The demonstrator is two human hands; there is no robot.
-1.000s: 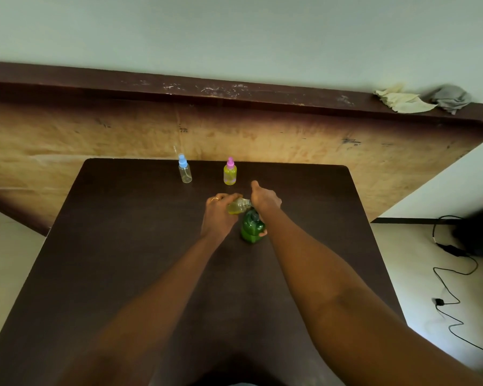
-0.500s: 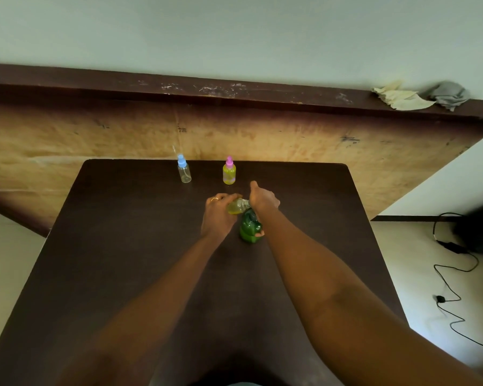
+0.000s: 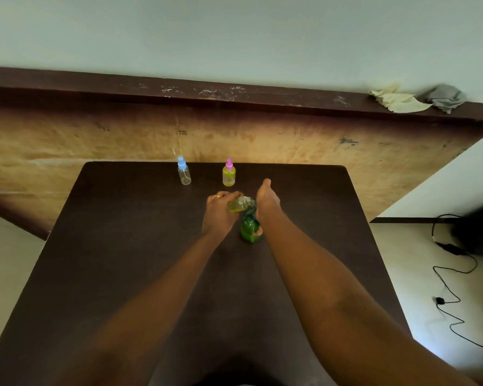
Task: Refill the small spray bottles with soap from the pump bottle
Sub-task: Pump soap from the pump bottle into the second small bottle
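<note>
A green pump bottle stands on the dark table near the middle. My right hand rests on its pump top, with the thumb low on the bottle's side. My left hand holds a small uncapped spray bottle tilted on its side, its mouth at the pump's spout; yellow-green liquid shows inside. Further back stand a clear spray bottle with a blue top and a yellow-filled spray bottle with a pink top, both upright.
A wooden panel with a dark ledge rises behind the table. Two cloths lie on the ledge at the right. Black cables trail over the floor to the right of the table.
Almost nothing has changed: both hands stay at the pump bottle, with the small bottle held at the spout.
</note>
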